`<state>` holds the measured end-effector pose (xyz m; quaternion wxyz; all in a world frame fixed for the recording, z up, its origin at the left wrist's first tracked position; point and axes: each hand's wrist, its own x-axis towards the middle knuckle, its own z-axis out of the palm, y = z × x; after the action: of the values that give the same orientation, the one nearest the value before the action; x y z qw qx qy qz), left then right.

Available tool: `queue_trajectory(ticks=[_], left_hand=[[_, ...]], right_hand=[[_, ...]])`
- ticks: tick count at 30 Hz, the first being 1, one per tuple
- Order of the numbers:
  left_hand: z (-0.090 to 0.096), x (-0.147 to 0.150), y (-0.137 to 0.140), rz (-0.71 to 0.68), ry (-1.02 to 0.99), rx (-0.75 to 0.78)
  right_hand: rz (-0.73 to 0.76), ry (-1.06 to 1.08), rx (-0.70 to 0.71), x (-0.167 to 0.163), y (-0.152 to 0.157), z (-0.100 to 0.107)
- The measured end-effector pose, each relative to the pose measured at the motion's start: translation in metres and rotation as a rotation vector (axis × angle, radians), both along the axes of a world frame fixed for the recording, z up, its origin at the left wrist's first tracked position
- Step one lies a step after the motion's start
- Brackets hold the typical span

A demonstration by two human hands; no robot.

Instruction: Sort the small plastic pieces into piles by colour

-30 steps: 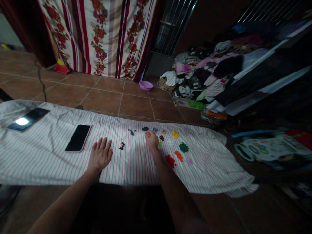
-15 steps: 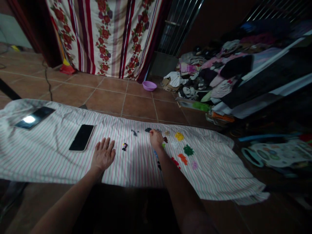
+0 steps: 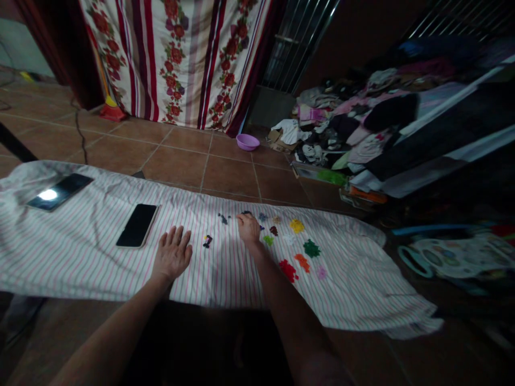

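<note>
Across the striped cloth point(image 3: 221, 284) in the head view (only angle I've got), the left hand point(image 3: 172, 254) is palm down with its fingers a bit spread, not holding anything I can see. It's between a phone point(image 3: 137, 225) and a small dark piece point(image 3: 207, 241) with a speck of yellow. The right hand point(image 3: 248, 228) has its fingers bunched up right by the dark heap point(image 3: 246, 213), hiding part of it. Can't tell if they're pinching anything. Some loose grey bits point(image 3: 223, 218) lie just left of those fingertips.

Right of that hand you've got a blue-grey heap point(image 3: 263, 217), a brown heap point(image 3: 274, 230) and a lime heap point(image 3: 268, 240), then a red heap point(image 3: 288, 271) on the near side.

What I'd worry about: these sit really close together, so a sideways drag of the right hand could smear lime into brown. The right forearm point(image 3: 284, 300) runs near the red heap, so a careless swing could scatter it. The cloth's wrinkled, and if the left hand tugs it, everything on top probably shifts. Light's dim too, so dark and blue-grey would be easy to mix up. Anything flicked off the far edge lands on the tiled floor point(image 3: 229, 169), a pain to find.
</note>
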<state>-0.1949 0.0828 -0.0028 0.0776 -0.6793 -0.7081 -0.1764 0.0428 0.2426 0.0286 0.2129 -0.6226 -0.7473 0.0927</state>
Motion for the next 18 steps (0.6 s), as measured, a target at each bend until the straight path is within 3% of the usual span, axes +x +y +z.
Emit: queue_trajectory(ticks=[9, 18], left_hand=[[0.002, 0.001, 0.000, 0.009, 0.021, 0.017], [0.000, 0.001, 0.001, 0.002, 0.026, 0.013]], right_hand=[[0.091, 0.027, -0.064, -0.028, 0.006, -0.003], [0.044, -0.035, -0.073, -0.031, 0.005, -0.010]])
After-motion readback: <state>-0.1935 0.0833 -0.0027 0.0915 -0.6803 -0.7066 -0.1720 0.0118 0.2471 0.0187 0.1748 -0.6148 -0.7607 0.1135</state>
